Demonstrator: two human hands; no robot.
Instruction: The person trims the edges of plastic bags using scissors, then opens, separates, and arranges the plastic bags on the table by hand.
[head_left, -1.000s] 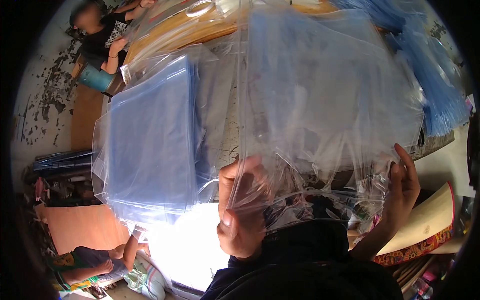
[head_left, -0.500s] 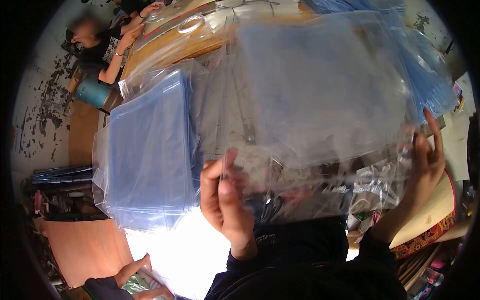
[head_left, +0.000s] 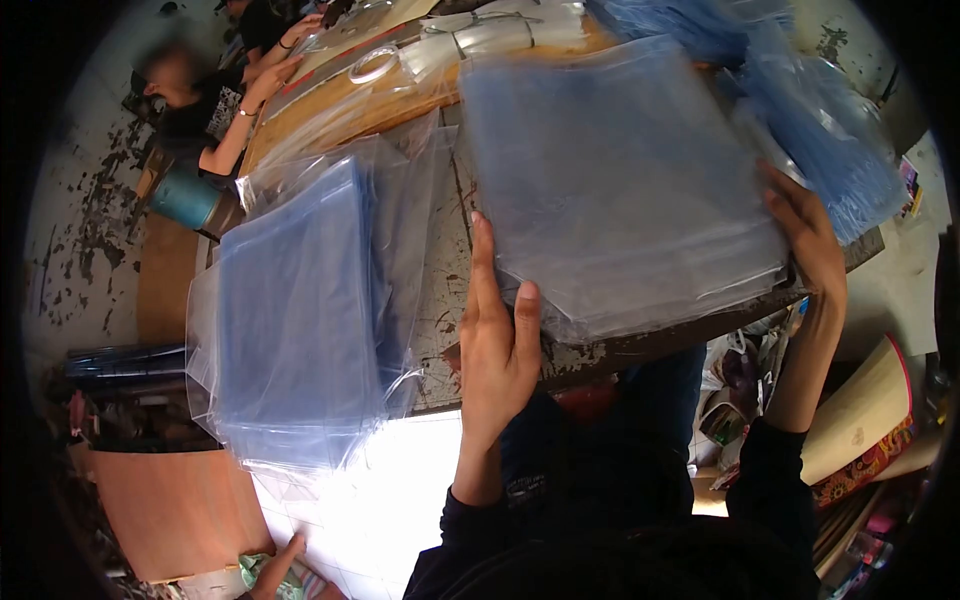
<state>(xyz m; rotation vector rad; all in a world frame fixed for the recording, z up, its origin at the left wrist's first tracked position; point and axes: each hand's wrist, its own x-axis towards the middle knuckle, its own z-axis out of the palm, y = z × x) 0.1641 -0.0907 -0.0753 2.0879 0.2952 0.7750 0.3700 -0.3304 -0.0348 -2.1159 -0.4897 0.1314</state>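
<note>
In the head view a thick stack of clear plastic sheets (head_left: 625, 190) lies on the table's near edge, its layers slightly uneven at the front. My left hand (head_left: 500, 330) is at the stack's left front corner, fingers stretched out and the thumb apart. My right hand (head_left: 812, 235) rests along the right edge, fingers spread and slightly bent against the sheets. Neither hand grips anything that I can see. To the left lies a second, bluish stack of plastic sheets (head_left: 295, 300), with looser clear film around it, overhanging the table's edge.
Bundles of blue plastic strips (head_left: 830, 150) lie at the right back. A tape roll (head_left: 374, 65) and a tied clear bundle (head_left: 500, 38) sit farther back. A co-worker (head_left: 205, 110) sits at the left back, near a teal drum (head_left: 187, 196). Rolled material (head_left: 860, 410) stands at right.
The clear film that was raised between my hands is no longer held up. Both hands have moved to the sides of the stack, and the right hand has shifted up and left.
</note>
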